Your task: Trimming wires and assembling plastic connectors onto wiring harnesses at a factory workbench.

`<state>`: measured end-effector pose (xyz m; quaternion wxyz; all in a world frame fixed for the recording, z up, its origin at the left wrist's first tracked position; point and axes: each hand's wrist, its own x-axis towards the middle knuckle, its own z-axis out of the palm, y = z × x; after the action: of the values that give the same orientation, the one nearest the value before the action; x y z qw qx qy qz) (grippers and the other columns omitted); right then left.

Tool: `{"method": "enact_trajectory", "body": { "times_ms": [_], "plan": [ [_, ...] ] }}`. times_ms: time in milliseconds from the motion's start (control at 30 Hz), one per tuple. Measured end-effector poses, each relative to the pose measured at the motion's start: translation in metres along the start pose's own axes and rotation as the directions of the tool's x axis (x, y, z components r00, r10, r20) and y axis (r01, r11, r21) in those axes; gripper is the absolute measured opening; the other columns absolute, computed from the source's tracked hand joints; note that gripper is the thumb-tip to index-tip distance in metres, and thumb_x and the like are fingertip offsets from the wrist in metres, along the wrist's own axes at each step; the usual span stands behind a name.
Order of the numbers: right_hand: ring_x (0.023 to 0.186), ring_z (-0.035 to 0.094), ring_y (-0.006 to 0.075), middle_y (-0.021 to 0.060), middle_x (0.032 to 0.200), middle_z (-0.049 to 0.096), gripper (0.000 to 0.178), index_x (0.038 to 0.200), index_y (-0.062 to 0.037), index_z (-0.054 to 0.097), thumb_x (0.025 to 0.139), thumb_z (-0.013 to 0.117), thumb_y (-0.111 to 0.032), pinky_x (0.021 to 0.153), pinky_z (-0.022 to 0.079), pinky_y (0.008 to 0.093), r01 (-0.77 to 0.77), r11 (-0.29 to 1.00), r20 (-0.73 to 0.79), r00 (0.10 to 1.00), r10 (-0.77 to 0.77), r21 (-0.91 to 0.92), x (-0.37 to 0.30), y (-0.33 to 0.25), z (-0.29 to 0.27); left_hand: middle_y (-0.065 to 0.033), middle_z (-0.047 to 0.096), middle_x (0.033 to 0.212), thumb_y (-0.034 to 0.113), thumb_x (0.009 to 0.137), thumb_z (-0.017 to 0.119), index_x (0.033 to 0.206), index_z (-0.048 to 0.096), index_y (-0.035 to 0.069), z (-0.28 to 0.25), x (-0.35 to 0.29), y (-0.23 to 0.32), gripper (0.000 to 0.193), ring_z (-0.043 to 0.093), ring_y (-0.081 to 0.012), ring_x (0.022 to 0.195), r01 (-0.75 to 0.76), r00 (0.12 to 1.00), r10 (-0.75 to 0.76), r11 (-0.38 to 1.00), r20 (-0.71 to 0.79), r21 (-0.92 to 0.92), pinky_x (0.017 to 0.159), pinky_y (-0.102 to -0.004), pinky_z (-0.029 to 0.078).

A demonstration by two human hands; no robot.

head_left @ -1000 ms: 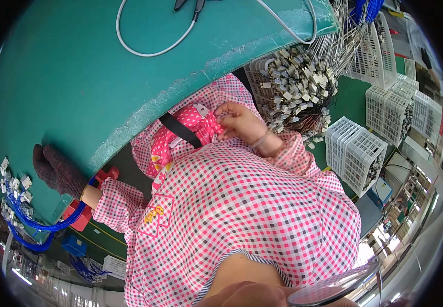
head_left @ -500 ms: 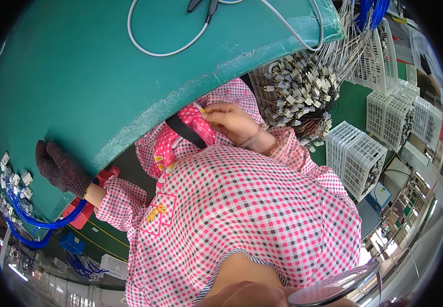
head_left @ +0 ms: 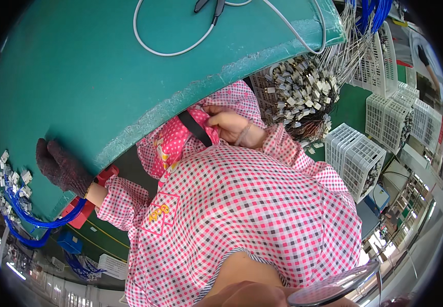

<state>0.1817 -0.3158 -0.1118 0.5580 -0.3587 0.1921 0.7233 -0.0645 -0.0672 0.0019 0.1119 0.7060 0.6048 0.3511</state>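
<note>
My left hand [head_left: 63,163], in a dark knitted glove, rests at the left edge of the green tabletop [head_left: 98,87], its fingers stretched out and holding nothing. Down at my lap, my bare right hand [head_left: 231,126] has its fingers curled into a pink cloth [head_left: 173,137] with white dots and yellow prints. Its fingertips are partly hidden in the folds. Beside those fingers a black strap [head_left: 195,129] crosses the cloth. The cloth lies against my pink checked smock [head_left: 252,194], just below the table edge.
A grey cable [head_left: 168,54] loops across the far tabletop. Blue wires [head_left: 52,223] with white connectors hang over the left edge. A crate heaped with connectors [head_left: 308,94] stands right of the table, with more white crates [head_left: 354,158] beyond. Something red [head_left: 81,212] sits under the left edge.
My right hand has shifted slightly down and its fingers have curled further into the pink cloth. The cloth and strap have changed folds. My left hand has stayed put.
</note>
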Motion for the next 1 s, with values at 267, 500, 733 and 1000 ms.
{"method": "enact_trajectory", "body": {
  "times_ms": [267,500,733,1000],
  "plan": [
    [0.075,0.065,0.0267,0.0165,0.081,0.066,0.043,0.114,0.0000,0.053,0.080,0.067,-0.021,0.069,0.051,0.0349,0.126,-0.041,0.131,0.885,-0.447,-0.991,-0.043,-0.044,0.013,-0.0191,0.061,0.116,0.025,0.091,0.057,0.121,0.055,-0.005,0.000,0.001,-0.008,0.043,0.059,-0.0268,0.104,-0.004,1.000,0.004,1.000,-0.010,-0.016,0.092,-0.0369,0.046],
    [0.076,0.063,0.0336,0.0200,0.082,0.065,0.039,0.086,0.0007,0.065,0.079,0.070,-0.037,0.070,0.049,0.0403,0.005,-0.063,0.028,0.932,-0.362,-0.998,-0.024,-0.038,0.037,-0.0193,0.061,0.116,0.024,0.090,0.057,0.122,0.055,-0.005,0.002,0.002,-0.008,0.043,0.059,-0.0272,0.105,0.022,1.000,-0.022,0.999,-0.006,-0.046,0.092,-0.0371,0.046],
    [0.051,0.046,0.0054,0.0036,0.074,0.062,0.015,0.096,0.0028,0.065,0.088,0.053,-0.001,0.043,0.033,0.0196,-0.035,0.734,-0.163,0.981,-0.105,-0.678,-0.022,-0.020,0.001,-0.0192,0.061,0.115,0.025,0.090,0.056,0.120,0.057,-0.005,0.001,0.001,-0.003,0.042,0.060,-0.0275,0.103,0.005,0.999,-0.006,1.000,-0.037,-0.021,0.091,-0.0372,0.046],
    [0.048,0.038,0.0026,0.0026,0.075,0.060,0.036,0.119,0.0038,0.057,0.086,0.043,0.007,0.043,0.029,0.0164,-0.285,0.892,0.017,0.950,0.310,-0.351,-0.014,-0.016,0.010,-0.0189,0.061,0.115,0.026,0.091,0.056,0.118,0.058,-0.004,0.001,0.001,-0.001,0.041,0.060,-0.0274,0.103,0.010,1.000,-0.010,1.000,-0.028,-0.018,0.091,-0.0369,0.046]
  ]
}}
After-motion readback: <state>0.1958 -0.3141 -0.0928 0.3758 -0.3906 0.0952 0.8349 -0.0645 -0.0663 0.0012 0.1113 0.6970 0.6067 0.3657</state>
